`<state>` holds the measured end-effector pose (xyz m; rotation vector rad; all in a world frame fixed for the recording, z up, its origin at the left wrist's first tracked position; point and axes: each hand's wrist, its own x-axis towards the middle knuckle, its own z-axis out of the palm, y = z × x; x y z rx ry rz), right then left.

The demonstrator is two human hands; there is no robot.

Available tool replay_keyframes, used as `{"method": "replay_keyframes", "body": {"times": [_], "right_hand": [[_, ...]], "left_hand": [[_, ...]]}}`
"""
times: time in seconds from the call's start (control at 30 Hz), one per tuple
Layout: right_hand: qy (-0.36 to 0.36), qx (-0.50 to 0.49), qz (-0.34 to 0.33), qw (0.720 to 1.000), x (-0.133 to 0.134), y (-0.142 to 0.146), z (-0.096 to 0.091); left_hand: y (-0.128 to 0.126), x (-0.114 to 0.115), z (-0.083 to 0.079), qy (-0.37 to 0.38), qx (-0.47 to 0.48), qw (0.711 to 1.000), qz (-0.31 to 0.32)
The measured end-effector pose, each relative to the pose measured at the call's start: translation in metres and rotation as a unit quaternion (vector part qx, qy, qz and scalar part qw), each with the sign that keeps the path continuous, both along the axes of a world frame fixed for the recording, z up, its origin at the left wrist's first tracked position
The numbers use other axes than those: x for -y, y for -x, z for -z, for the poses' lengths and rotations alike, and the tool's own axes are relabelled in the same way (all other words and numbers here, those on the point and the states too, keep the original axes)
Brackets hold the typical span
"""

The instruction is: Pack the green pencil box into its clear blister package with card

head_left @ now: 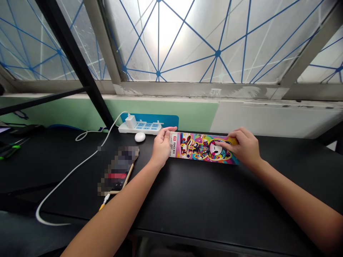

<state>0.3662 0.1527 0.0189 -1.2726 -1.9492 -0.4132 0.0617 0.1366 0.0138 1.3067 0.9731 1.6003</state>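
Observation:
A colourful pencil box with a cartoon figure on its face and a white label reading "PENCIL BOX" lies lengthwise across my view, above the black desk. At its left end, my left hand grips the short edge, thumb in front. My right hand is closed on the other end, with the thumb pressed over the printed face and the fingers at the top edge. The fingers behind the box are partly hidden. I cannot tell whether its lower edge touches the desk.
Left of my forearm lies a phone with a charging cable plugged in. A white power strip and a small white rounded case sit by the wall. A white cord loops across the left side. A black metal post slants before the window.

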Motion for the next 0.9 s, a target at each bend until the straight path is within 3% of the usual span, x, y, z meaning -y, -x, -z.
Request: {"method": "replay_keyframes", "body": {"times": [0.23,0.4,0.5,0.6,0.77,0.9], "right_hand": [[-0.002,-0.003,0.021,1.0,0.007,0.007,-0.001],[-0.013,0.04,-0.011,0.999,0.011,0.01,0.005],[0.01,0.065,0.008,0.998,0.015,0.017,0.005],[0.045,0.111,0.02,0.993,0.02,0.026,0.002],[0.127,0.249,-0.036,0.96,0.026,0.037,0.002],[0.151,0.285,-0.063,0.944,0.025,0.037,0.005]], "left_hand": [[0.001,0.0,-0.008,0.041,0.067,0.997,-0.019],[0.008,0.0,-0.013,0.074,0.119,0.99,-0.02],[0.013,-0.002,-0.014,0.074,0.113,0.99,-0.04],[0.017,-0.002,-0.017,0.089,0.08,0.992,-0.037],[0.018,-0.003,-0.015,0.114,-0.014,0.993,-0.027],[0.016,-0.004,-0.009,0.083,-0.173,0.981,-0.019]]}}
